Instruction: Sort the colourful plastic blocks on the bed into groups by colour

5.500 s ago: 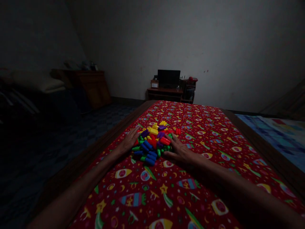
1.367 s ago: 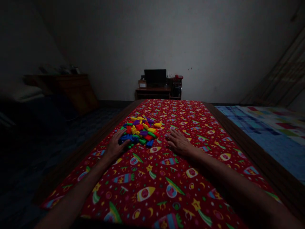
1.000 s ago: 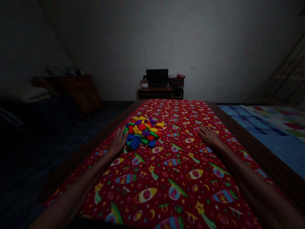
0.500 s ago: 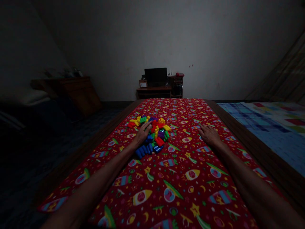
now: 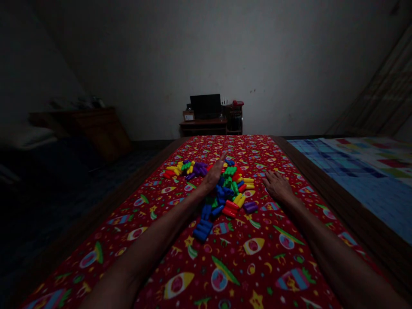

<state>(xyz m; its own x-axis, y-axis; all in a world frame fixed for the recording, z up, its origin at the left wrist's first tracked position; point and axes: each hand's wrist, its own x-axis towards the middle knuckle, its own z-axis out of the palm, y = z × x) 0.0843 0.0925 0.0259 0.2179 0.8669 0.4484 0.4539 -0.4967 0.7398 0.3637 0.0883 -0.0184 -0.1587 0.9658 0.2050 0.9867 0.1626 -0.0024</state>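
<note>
A scatter of small plastic blocks (image 5: 229,191) in red, blue, yellow, green and purple lies on a red patterned cloth (image 5: 225,257) that covers a long table. My left hand (image 5: 213,174) rests in the middle of the blocks, fingers stretched out and pointing away from me, holding nothing. Part of the blocks (image 5: 183,168) lies to its left, the larger part to its right. My right hand (image 5: 277,186) lies flat on the cloth, fingers apart, just right of the blocks.
The table's wooden edge (image 5: 334,197) shows along both long sides. A small desk with a dark screen (image 5: 206,107) stands against the far wall. A checked mat (image 5: 354,167) lies to the right, and a wooden cabinet (image 5: 96,128) stands at the left. The room is dim.
My left hand has swept rightward through the pile, splitting and spreading the blocks toward my right hand. The right hand, earlier moved away to the right, has stayed flat.
</note>
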